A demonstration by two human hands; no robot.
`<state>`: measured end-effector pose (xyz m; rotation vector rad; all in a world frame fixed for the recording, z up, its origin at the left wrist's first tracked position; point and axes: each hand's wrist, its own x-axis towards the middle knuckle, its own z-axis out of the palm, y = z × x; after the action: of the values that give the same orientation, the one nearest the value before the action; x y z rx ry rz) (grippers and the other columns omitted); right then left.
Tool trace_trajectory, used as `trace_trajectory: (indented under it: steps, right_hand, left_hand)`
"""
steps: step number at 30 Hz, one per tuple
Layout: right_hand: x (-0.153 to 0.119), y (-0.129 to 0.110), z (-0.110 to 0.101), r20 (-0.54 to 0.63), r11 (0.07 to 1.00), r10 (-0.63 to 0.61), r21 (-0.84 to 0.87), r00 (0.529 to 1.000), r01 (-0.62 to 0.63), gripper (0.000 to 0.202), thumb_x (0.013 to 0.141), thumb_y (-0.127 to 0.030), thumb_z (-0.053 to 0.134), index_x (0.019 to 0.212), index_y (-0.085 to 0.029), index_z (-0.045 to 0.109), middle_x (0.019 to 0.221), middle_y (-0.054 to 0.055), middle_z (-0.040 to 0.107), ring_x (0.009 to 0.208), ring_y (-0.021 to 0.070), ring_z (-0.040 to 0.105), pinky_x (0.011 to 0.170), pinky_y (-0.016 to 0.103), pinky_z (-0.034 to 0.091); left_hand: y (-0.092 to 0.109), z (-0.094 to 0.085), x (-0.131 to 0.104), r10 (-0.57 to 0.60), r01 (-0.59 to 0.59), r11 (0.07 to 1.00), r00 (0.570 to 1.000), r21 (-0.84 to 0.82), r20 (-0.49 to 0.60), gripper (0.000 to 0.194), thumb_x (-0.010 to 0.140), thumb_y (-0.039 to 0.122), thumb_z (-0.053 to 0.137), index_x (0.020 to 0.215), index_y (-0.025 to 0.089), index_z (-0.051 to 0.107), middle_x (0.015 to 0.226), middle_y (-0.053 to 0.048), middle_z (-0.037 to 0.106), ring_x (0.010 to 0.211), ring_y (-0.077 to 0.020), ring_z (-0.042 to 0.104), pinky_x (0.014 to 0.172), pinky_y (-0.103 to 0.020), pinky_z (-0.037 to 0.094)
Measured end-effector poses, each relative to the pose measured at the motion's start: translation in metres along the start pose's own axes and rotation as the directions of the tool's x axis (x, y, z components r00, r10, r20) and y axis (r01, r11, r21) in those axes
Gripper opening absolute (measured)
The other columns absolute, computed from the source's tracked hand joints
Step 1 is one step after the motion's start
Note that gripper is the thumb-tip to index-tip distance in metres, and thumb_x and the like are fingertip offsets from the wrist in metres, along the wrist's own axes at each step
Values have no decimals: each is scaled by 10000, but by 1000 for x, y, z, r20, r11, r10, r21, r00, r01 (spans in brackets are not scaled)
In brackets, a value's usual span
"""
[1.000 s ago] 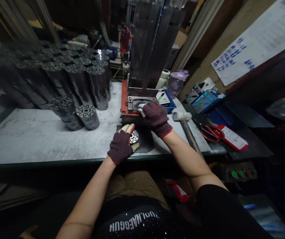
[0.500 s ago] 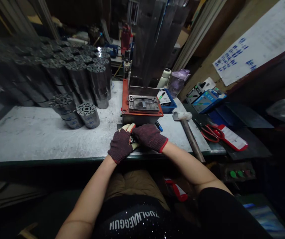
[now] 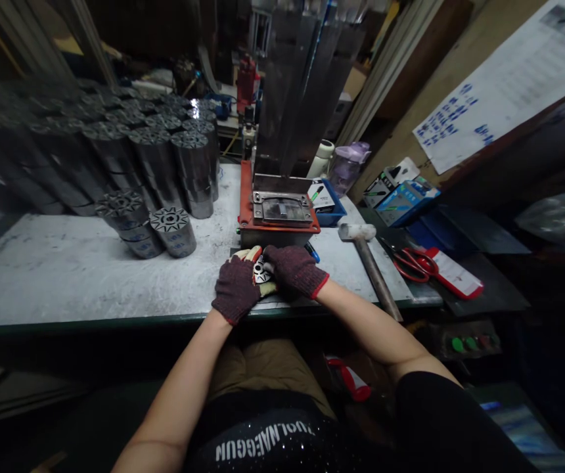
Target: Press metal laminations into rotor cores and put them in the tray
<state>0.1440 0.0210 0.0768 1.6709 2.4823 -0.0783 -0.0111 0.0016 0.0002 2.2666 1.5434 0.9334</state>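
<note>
Both hands wear dark purple knitted gloves with pale palms. My left hand (image 3: pixel 238 284) is wrapped round the left side of a slotted metal core (image 3: pixel 261 269) near the table's front edge. My right hand (image 3: pixel 295 268) is closed at the core's right side, its fingertips at the top face; whether they grip the core or something small is hidden. Just behind the hands stands a metal fixture with an orange-red frame (image 3: pixel 280 228) and a steel plate on top. A blue-capped marker (image 3: pixel 313 251) lies partly behind my right hand.
Two short core stacks (image 3: pixel 173 233) stand on the table (image 3: pixel 80 282) at left, before many taller ones (image 3: pixel 194 174). A hammer (image 3: pixel 371 263), red-handled scissors (image 3: pixel 413 263), a blue tray (image 3: pixel 332 213), marker boxes (image 3: pixel 405 197) and bottles (image 3: pixel 349 167) are at right.
More of the core's top face shows between my hands, as my right fingers have shifted slightly off it. The whole view has moved a little.
</note>
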Motion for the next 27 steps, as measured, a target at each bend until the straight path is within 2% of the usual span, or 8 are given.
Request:
trace_trajectory:
  steps: [3, 6, 8, 13, 18, 22, 24, 27]
  right_hand:
    - [3, 11, -6, -227, 998, 68, 33, 972, -62, 457, 998, -465, 498, 1350, -196, 609, 1104, 129, 744, 1018, 283, 675, 832, 341, 467]
    - [14, 28, -17, -523, 998, 44, -9, 851, -57, 486, 1003, -447, 489, 1367, -146, 605, 1228, 172, 681, 1165, 322, 570, 983, 424, 404]
    - [27, 36, -26, -567, 999, -1, -37, 824, -25, 496, 977, -442, 537, 1350, -124, 617, 1249, 177, 663, 1170, 331, 533, 1011, 448, 374]
    - [37, 36, -40, -466, 998, -28, -63, 884, -1, 358, 957, -342, 567, 1214, -131, 701, 1156, 156, 700, 1093, 311, 567, 938, 413, 406]
    - [2, 17, -8, -431, 998, 8, 62, 902, 20, 328, 1010, -281, 461, 1203, -175, 703, 1138, 113, 740, 1047, 245, 648, 867, 325, 443]
    - [-19, -1, 21, -132, 997, -51, 57, 990, 59, 306, 981, -302, 499, 1175, -185, 704, 1137, 111, 750, 1027, 259, 681, 834, 317, 474]
    - [-21, -11, 18, -11, 999, -43, 10, 999, 43, 327, 997, -324, 461, 1185, -189, 692, 1127, 130, 749, 1001, 273, 696, 806, 328, 491]
    - [-16, -24, -5, 92, 995, -16, -100, 996, 25, 388, 1028, -274, 363, 1278, -173, 642, 1109, 170, 745, 973, 289, 716, 781, 356, 520]
  left_hand:
    - [1, 0, -1, -9, 9, 999, 1000, 38, -8, 877, 717, 497, 811, 1464, 188, 470, 1370, -160, 588, 1231, -343, 576, 1048, -479, 476]
    - [0, 3, -3, 70, -70, 997, 998, 13, -8, 859, 762, 440, 782, 1499, 194, 417, 1478, -155, 506, 1345, -338, 499, 1116, -478, 430]
    - [-2, 5, -3, 101, -101, 995, 995, -12, 0, 797, 794, 390, 757, 1492, 201, 424, 1489, -138, 502, 1377, -316, 476, 1143, -461, 408]
    - [-2, 6, -3, 61, -61, 998, 998, 6, 12, 746, 798, 391, 754, 1458, 187, 474, 1446, -147, 539, 1335, -316, 515, 1115, -457, 434]
    - [0, 6, -4, 61, -61, 998, 998, 5, -12, 744, 800, 372, 740, 1466, 199, 459, 1433, -136, 550, 1322, -304, 527, 1108, -449, 442]
    - [-2, 7, -4, 72, -72, 997, 997, -9, 1, 780, 749, 308, 752, 1466, 209, 460, 1450, -126, 538, 1344, -303, 507, 1126, -439, 429]
    - [-4, 7, -4, 71, -71, 997, 997, -20, 5, 783, 733, 291, 754, 1458, 201, 473, 1451, -131, 533, 1347, -303, 502, 1133, -436, 424]
    - [-4, 7, -4, 71, -71, 997, 997, -35, 0, 771, 728, 276, 749, 1446, 180, 487, 1444, -143, 533, 1341, -298, 507, 1134, -428, 425]
